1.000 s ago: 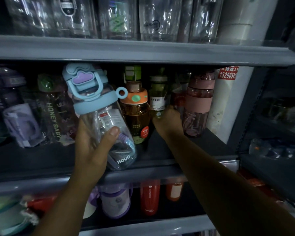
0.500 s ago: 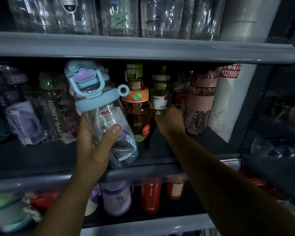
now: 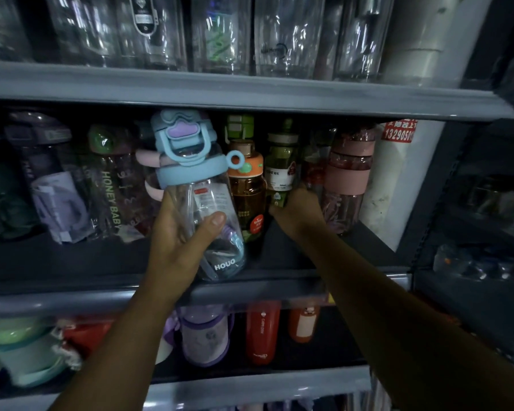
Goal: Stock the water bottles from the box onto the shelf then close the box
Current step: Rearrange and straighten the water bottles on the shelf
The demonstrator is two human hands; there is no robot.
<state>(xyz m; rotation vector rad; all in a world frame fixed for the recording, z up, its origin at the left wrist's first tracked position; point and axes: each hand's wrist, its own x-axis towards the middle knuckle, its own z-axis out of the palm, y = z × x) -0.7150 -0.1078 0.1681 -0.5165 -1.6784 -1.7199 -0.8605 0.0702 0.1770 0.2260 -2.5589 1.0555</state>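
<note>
A clear water bottle with a blue lid is held in front of the middle shelf, tilted so that its lid leans toward eleven o'clock and its base sits low over the shelf's front edge. Whether the base rests on the shelf cannot be told. The bottle is gripped round its lower body by the left hand, with the thumb laid across the front and the fingers wrapped behind.

At three o'clock from it, an amber bottle with an orange lid is seen standing on the shelf, and just beyond that a green bottle. The lower part of the green bottle is covered by the right hand. Its fingers are hidden behind the back of the hand, so it cannot be told whether they are closed or spread.

Further toward three o'clock a pink bottle is stood beside a white pipe. At nine o'clock from the held bottle, a wrapped bottle lettered HONEY BABY is placed. At six o'clock, on the shelf below, a purple bottle and a red bottle are kept.
</note>
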